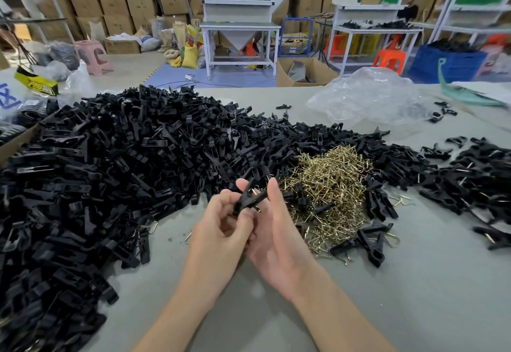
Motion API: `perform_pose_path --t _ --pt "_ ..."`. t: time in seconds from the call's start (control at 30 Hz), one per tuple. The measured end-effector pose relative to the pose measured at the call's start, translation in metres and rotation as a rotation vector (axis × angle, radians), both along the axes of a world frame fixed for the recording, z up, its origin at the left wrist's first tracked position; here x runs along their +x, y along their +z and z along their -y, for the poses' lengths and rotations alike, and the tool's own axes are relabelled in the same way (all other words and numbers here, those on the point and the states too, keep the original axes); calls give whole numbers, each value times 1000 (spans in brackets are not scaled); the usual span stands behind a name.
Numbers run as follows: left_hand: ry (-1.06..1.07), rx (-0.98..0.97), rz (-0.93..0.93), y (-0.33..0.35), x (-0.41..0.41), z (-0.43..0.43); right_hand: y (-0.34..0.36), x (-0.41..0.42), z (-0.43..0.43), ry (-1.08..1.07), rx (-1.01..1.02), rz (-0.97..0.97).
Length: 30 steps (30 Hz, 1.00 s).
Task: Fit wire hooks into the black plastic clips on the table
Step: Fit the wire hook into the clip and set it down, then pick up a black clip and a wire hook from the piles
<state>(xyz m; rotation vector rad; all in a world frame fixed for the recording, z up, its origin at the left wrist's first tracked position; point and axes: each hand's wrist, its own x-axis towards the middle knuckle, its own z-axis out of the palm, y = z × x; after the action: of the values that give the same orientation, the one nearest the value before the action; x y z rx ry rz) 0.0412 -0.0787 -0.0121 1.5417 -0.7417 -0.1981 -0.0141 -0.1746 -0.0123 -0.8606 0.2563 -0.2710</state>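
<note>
Both hands meet over the grey table (276, 310) near its middle. My left hand (221, 230) grips a black plastic clip (247, 199) with curled fingers. My right hand (279, 238) holds the same clip from the right, thumb up beside it. A bit of brassy wire hook (255, 192) shows inside the clip. A tangled heap of brass wire hooks (329, 188) lies just right of my hands. A huge pile of black clips (116, 163) covers the table's left and far side.
More black clips (481, 180) lie at the right edge, and a few (370, 241) sit by the hook heap. A crumpled clear plastic bag (370, 97) lies at the far right. A cardboard box edge (19, 141) is at the left. Shelving, cartons and stools stand behind.
</note>
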Motion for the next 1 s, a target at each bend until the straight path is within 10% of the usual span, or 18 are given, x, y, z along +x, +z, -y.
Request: perform_pose_path --t 0.5,0.8,1.0 --pt "-118 253 411 6 -42 22 6 -76 6 -446 -398 -31" --pt "-516 193 -71 129 -160 209 104 -176 122 -828 -251 -61" --pt "-572 242 -49 104 -186 210 83 -210 130 -855 -277 -254"
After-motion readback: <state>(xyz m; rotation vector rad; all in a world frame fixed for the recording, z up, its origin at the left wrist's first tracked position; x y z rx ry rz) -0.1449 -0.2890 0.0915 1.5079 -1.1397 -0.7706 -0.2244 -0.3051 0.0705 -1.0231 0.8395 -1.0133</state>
